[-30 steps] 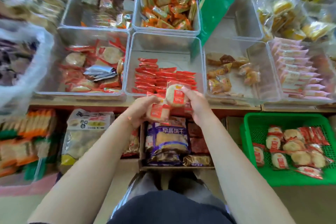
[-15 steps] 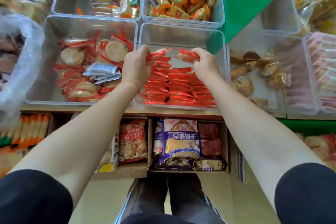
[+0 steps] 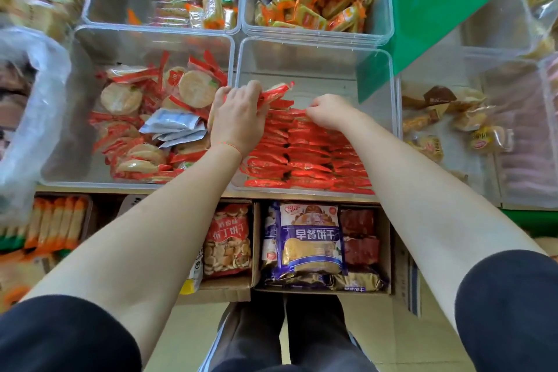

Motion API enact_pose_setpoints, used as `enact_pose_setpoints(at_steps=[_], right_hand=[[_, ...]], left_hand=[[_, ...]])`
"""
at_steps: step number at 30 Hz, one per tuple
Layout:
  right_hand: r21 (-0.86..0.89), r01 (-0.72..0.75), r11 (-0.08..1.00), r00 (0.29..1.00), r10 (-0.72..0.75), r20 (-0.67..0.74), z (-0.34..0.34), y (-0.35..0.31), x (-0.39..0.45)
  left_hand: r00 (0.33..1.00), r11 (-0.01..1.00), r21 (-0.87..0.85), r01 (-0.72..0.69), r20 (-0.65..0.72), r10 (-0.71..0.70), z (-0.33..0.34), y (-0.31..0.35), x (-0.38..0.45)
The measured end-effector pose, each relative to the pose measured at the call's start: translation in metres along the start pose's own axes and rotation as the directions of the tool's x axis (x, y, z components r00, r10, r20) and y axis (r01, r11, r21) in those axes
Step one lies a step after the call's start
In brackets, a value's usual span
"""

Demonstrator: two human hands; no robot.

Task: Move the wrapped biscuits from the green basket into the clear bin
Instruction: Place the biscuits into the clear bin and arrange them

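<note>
Biscuits: red-wrapped biscuits (image 3: 302, 157) stand on edge in rows inside the clear bin (image 3: 314, 48).
Left hand: the left hand (image 3: 238, 118), over the bin's far-left rows, has its fingers clamped on 1 packet (image 3: 276, 90), tilted above the stack.
Right hand: the right hand (image 3: 327, 112), over the bin's middle rows, has fingers pinched together on a wrapper edge.
Green basket: out of view.
Risk: a tilted packet could topple, knocking the bin's neat rows askew.
</note>
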State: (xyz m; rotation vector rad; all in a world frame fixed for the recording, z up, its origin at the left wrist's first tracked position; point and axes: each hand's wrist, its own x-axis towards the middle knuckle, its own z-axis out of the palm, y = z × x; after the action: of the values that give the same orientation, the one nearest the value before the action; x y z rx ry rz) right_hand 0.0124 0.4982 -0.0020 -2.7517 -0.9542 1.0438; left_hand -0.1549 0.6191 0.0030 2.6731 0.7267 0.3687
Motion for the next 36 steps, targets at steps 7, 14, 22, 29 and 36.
enact_pose_setpoints(at_steps=[7, 14, 22, 29, 36], right_hand=[[0.008, 0.325, 0.946, 0.910, -0.310, -0.276, -0.029, -0.012, -0.023], [-0.132, 0.532, 0.836, 0.677, -0.514, -0.527, -0.030, -0.036, -0.025], [0.005, 0.070, 0.998, 0.913, -0.063, -0.404, -0.027, 0.027, -0.003], [0.162, 0.135, 0.978, 0.969, -0.096, -0.227, -0.006, 0.009, 0.003], [0.142, 0.099, 0.985, 0.991, -0.084, -0.104, -0.008, -0.010, -0.002]], left_hand=[[0.999, 0.999, 0.015, -0.032, 0.011, 0.032, 0.001, 0.000, 0.000], [1.000, 0.994, -0.110, -0.008, 0.008, 0.009, -0.004, 0.001, -0.002], [0.998, 0.994, -0.095, 0.053, 0.049, -0.048, -0.007, 0.003, -0.003], [0.999, 1.000, -0.024, 0.013, 0.047, -0.011, -0.001, 0.000, -0.001], [0.999, 1.000, -0.013, 0.012, 0.038, -0.012, 0.000, -0.001, -0.001]])
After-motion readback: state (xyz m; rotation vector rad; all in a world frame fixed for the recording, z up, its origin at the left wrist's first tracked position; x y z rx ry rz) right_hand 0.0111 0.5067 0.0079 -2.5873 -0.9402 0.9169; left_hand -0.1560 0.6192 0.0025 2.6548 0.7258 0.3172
